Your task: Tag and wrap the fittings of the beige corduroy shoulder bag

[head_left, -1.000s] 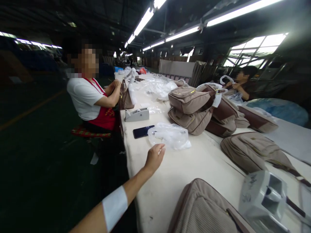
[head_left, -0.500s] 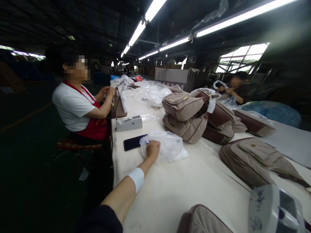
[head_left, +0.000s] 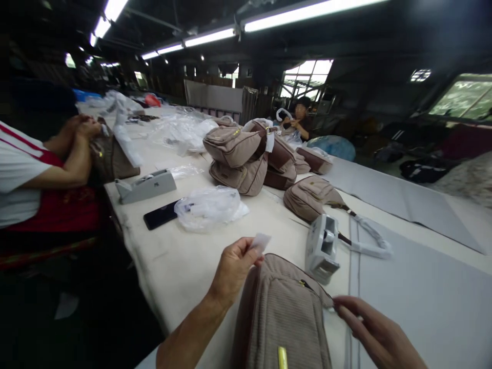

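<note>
My left hand [head_left: 236, 269] pinches a small translucent white sheet [head_left: 260, 243] between thumb and fingers, just above the top of a taupe ribbed bag [head_left: 290, 302]. This bag lies in front of me, with brown side panels, a zipper near its top and a yellow strip on its front. At the bag's right edge my right hand [head_left: 369, 323] has its fingertips closed on the corner, where a bit of white shows. A grey tape dispenser [head_left: 323, 246] stands just beyond the bag.
A crumpled clear plastic bag [head_left: 209, 207] lies beside a black phone [head_left: 160, 214]. Another tape dispenser [head_left: 148, 185] is behind them. Several taupe bags [head_left: 240, 171] are piled mid-table, with one more bag [head_left: 311, 197] nearer. Co-workers sit at left [head_left: 46, 174] and far side [head_left: 302, 120].
My view has turned right and down. My left hand has left the clear plastic bag and now holds a small white sheet over the near bag. My right hand has come into view.
</note>
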Demonstrator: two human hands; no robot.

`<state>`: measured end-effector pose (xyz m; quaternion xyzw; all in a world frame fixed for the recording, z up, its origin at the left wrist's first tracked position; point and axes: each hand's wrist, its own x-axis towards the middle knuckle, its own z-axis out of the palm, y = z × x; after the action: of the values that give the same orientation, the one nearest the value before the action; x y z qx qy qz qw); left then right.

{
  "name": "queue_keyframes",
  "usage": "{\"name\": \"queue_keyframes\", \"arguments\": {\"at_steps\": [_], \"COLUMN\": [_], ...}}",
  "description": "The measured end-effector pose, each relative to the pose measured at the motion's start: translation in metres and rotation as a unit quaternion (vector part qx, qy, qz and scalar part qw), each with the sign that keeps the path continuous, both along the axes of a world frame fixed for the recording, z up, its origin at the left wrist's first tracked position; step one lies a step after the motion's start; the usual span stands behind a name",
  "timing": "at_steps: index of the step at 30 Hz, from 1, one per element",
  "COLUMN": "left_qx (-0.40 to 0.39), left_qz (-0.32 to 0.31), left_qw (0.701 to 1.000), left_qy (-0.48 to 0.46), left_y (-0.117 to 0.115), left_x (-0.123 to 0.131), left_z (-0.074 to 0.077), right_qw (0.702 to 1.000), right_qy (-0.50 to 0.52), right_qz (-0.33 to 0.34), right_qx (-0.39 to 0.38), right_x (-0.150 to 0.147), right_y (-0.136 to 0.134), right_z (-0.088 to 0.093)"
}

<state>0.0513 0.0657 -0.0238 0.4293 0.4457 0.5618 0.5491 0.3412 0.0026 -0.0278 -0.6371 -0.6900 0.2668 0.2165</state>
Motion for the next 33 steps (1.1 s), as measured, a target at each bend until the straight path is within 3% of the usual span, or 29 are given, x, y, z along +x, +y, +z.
{"name": "queue_keyframes", "arguments": {"at_steps": [3, 6, 10, 14, 20, 26, 33], "left_qx": [0.026, 0.019, -0.024, -0.056, -0.120, -0.155, -0.163], "left_qz": [-0.085, -0.144, -0.147, -0.157, -0.159, -0.135, -0.115], "left_qw": [0.995, 0.982, 0.983, 0.984, 0.977, 0.978, 0.979], "left_qy": [0.043, 0.121, 0.104, 0.068, 0.081, 0.023, 0.027], "left_y": [-0.006, -0.009, -0.016, -0.017, -0.015, -0.019, -0.021], "left_x": [0.022, 0.025, 0.013, 0.007, 0.001, -0.005, -0.001], "left_z": [0.013, 0.006, -0.007, -0.004, 0.001, -0.003, -0.009], "right_qw": [0.994, 0.978, 0.951, 0.951, 0.907, 0.945, 0.966], "right_qy": [0.078, 0.143, 0.222, 0.236, 0.287, 0.207, 0.138], "right_qz": [0.069, 0.136, 0.136, 0.141, 0.254, 0.230, 0.213], "right_qx": [-0.033, -0.070, -0.164, -0.143, -0.176, -0.101, -0.043], "right_x": [-0.034, -0.058, -0.060, -0.058, -0.054, -0.060, -0.066], "right_y": [0.029, 0.040, 0.036, 0.043, 0.047, 0.048, 0.040], "right_z": [0.002, -0.001, -0.005, 0.000, 0.007, 0.004, 0.001]}}
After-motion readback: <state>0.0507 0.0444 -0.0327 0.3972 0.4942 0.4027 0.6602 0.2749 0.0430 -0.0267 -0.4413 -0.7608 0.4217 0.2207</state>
